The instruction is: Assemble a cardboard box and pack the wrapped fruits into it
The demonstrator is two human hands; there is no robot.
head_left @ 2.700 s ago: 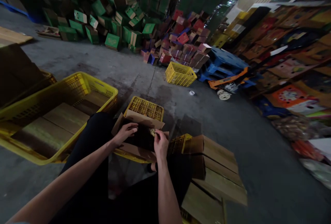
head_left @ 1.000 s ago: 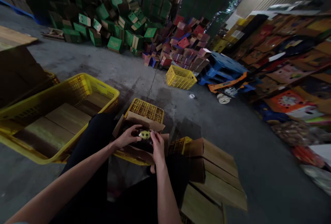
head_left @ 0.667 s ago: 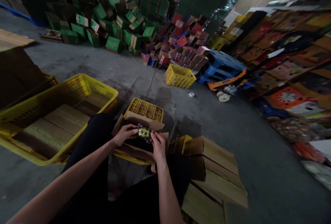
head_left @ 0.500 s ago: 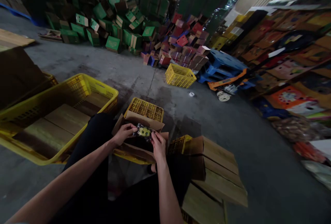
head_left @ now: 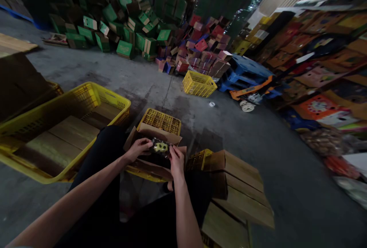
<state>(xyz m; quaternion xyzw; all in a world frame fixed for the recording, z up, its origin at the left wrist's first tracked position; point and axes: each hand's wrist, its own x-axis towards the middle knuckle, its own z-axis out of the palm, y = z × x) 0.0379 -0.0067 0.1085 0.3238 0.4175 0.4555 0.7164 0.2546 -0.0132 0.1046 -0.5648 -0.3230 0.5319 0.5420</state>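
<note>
Lower centre of frame: clear-wrapped packet (head_left: 161,147), with a pale yellow-green, dark-spotted item inside, held over the mouth of an open cardboard carton (head_left: 164,134). Left hand (head_left: 139,148) pinches the packet's left end between thumb and fingers; right hand (head_left: 177,159) pinches the right end. The end grips leave the middle exposed and probably keep the loose film stretched; contents too small to identify. Carton flaps stand spread outward, which presumably keeps the opening accessible; interior too dark to read. Carton rests on a yellow slatted crate (head_left: 160,120), whose grid shows beyond the far flap; likely a makeshift stand bringing the carton up to working height between dark-trousered legs (head_left: 94,167). Left of frame: large yellow plastic basket (head_left: 112,101) with flat-topped cardboard boxes (head_left: 73,130) lying inside, close beside the left leg. Lower right: brown cardboard cartons (head_left: 243,192) beside the right leg, apparently set on crates. Both groups seem placed within easy reach of the seated person. Upper centre, well apart: a second yellow crate (head_left: 199,84) on the floor, near an orange pallet jack (head_left: 252,90) and blue pallets (head_left: 245,66).
</note>
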